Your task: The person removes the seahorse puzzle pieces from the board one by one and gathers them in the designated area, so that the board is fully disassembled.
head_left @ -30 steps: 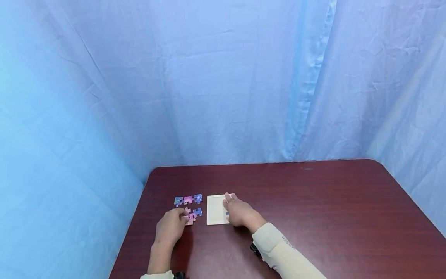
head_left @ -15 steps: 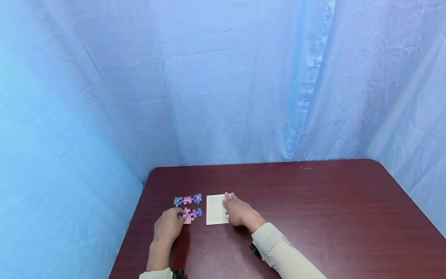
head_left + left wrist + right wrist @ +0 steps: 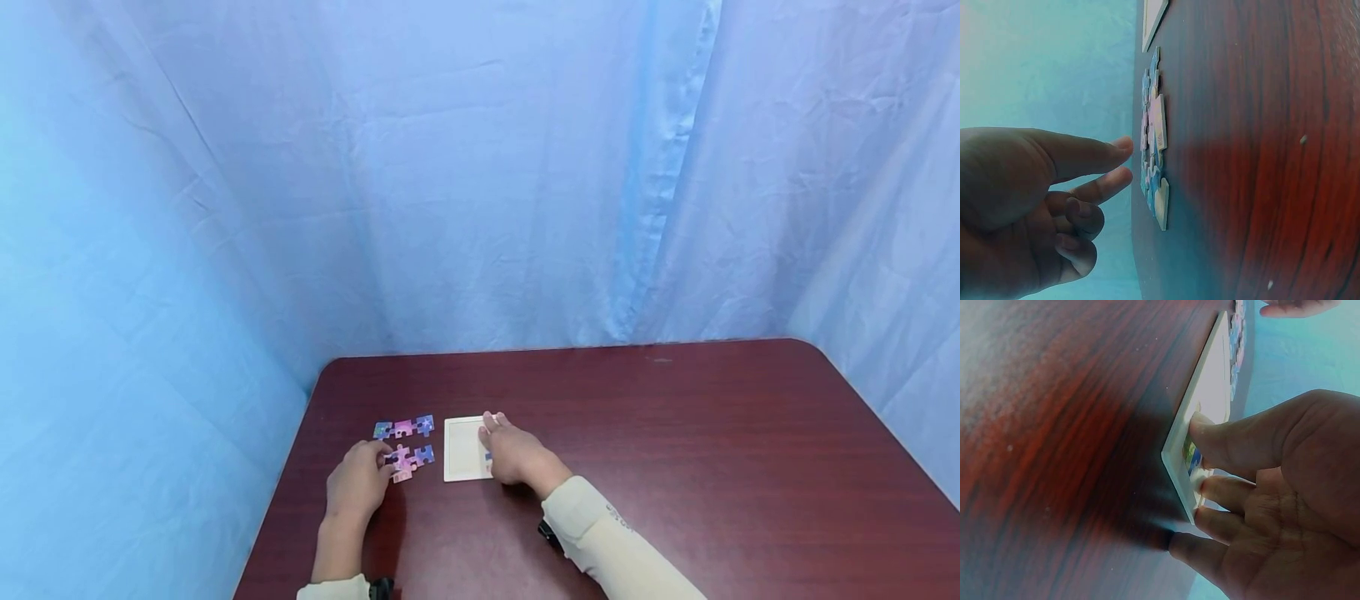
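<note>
My left hand hovers beside the near group of pink and blue jigsaw pieces. In the left wrist view, a small gap shows between its thumb and index fingertips, with nothing held there; the other fingers curl loosely. My right hand lies over the right side of a cream square puzzle tray. The right wrist view shows its thumb pressing on a blue and green jigsaw piece inside the tray, partly hidden by the thumb, while the other fingers reach along the rim, one touching the table.
A second row of joined jigsaw pieces lies behind the near group, left of the tray. All of it rests on a dark red wooden table. Blue curtains hang behind the table and at both sides.
My left hand has drawn slightly left and away from the near jigsaw pieces, uncovering more of them. The right hand has stayed in place on the tray.
</note>
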### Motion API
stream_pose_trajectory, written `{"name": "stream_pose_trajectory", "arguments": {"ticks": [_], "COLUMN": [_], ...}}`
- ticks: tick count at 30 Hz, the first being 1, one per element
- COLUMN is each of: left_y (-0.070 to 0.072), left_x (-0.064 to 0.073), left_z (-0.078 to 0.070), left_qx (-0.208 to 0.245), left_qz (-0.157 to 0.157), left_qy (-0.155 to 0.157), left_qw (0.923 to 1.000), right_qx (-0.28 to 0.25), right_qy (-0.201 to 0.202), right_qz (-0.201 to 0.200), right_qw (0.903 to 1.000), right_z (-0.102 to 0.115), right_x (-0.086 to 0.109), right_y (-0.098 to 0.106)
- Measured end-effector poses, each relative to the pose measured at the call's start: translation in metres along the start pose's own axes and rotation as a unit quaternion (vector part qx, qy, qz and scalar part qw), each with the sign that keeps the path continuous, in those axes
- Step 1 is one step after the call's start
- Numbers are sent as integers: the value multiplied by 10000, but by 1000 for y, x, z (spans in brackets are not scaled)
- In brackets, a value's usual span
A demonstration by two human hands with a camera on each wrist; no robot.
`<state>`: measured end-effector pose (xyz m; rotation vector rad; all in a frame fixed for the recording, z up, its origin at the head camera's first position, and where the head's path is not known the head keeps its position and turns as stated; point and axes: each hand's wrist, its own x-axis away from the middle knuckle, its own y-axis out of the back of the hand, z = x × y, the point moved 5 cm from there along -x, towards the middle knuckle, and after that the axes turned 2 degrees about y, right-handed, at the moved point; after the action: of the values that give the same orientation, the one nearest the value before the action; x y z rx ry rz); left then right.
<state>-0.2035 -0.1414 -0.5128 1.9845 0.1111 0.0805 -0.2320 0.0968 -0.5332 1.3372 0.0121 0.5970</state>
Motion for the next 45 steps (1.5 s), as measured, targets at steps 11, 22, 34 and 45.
{"name": "stream_pose_trajectory", "arguments": {"ticks": [11, 22, 34, 45], "left_y": [-8, -9, -26, -48], "left_x": [2, 8, 22, 21], "left_z": [-1, -16, -66, -96], "left_qx": [-6, 61, 195, 56], "left_qz": [-50, -109, -60, -56], "left_qy": [-56, -259, -1157, -1719], "left_qw": [10000, 9996, 9931, 9851], "right_qx": [-92, -169, -306, -109], "right_qy": [17, 139, 219, 149], "right_qz": [-6, -83, -37, 5], "right_qw": [10000, 9997, 9993, 9998], "right_z": [-1, -1, -2, -6], "right_x": [0, 6, 7, 3], "right_y": [1, 7, 7, 9]}}
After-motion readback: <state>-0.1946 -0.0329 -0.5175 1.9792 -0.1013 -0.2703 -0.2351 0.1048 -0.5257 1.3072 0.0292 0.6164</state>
